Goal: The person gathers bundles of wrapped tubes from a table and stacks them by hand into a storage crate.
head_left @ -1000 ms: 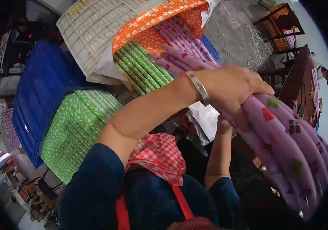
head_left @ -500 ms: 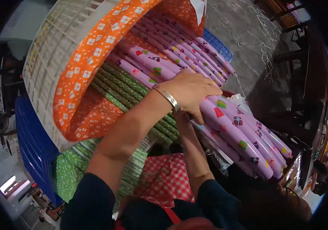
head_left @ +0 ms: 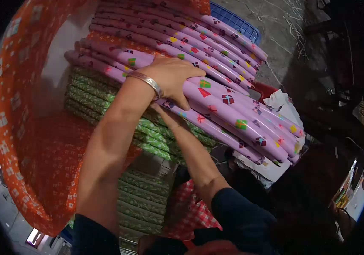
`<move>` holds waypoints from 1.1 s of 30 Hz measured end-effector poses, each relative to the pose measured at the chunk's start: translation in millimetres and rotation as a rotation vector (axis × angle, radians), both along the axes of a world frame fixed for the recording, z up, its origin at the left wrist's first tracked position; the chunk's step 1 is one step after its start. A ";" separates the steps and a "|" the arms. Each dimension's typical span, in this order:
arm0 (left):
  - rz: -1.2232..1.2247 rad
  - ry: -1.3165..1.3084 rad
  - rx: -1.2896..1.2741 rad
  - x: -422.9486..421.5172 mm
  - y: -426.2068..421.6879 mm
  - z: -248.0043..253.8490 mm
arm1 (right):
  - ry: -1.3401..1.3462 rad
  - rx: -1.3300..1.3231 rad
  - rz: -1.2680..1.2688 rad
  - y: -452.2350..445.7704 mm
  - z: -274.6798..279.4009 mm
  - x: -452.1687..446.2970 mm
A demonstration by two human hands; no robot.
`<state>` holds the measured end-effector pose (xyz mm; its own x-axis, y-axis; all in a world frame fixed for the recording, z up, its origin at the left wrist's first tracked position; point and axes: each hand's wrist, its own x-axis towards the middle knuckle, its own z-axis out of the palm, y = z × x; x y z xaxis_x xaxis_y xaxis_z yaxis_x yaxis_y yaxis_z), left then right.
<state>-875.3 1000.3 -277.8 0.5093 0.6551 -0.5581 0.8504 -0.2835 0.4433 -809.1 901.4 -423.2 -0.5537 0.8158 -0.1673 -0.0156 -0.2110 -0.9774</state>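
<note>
My left hand, with a silver bracelet at the wrist, is closed over the top of a bundle of shiny pink gift-wrap rolls printed with presents. Its thumb presses on the near side and its fingers reach across the top. From below, my right forearm runs up under the bundle, and its hand is hidden beneath the rolls. The bundle lies slanted over green patterned rolls, its left end inside a large container lined with orange gift-print paper. More pink rolls lie just behind.
A blue plastic basket shows behind the far rolls. Loose strings lie on the grey floor. White crumpled paper and a red edge are at the right. Pale green rolls stand near the red checked cloth.
Both hands and the pink bundle have shifted left, further into the orange-lined container. My view has moved closer, so the container's outer lattice wall no longer shows.
</note>
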 end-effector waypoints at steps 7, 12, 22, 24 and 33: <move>0.162 0.450 -0.116 -32.2 16.6 -31.4 | -0.151 -0.011 0.016 18.6 -40.1 -46.2; 0.393 0.365 0.334 -50.4 -20.7 -85.3 | -0.274 0.411 0.124 -23.7 3.6 -2.2; 0.935 -0.079 0.823 -32.4 -95.8 -145.8 | -0.647 0.737 -0.441 48.2 93.1 198.5; 0.821 0.043 0.906 -33.0 -83.0 -141.1 | -0.913 0.717 -0.475 63.7 70.7 237.1; 0.730 0.386 0.696 -66.3 -66.2 -149.1 | -0.985 0.545 -0.569 47.1 22.4 257.5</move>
<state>-941.6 934.1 -426.9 -0.2635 0.9645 0.0150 0.9638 0.2626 0.0468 -551.6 948.6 -400.9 0.0656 0.9901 0.1243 0.8119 0.0195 -0.5835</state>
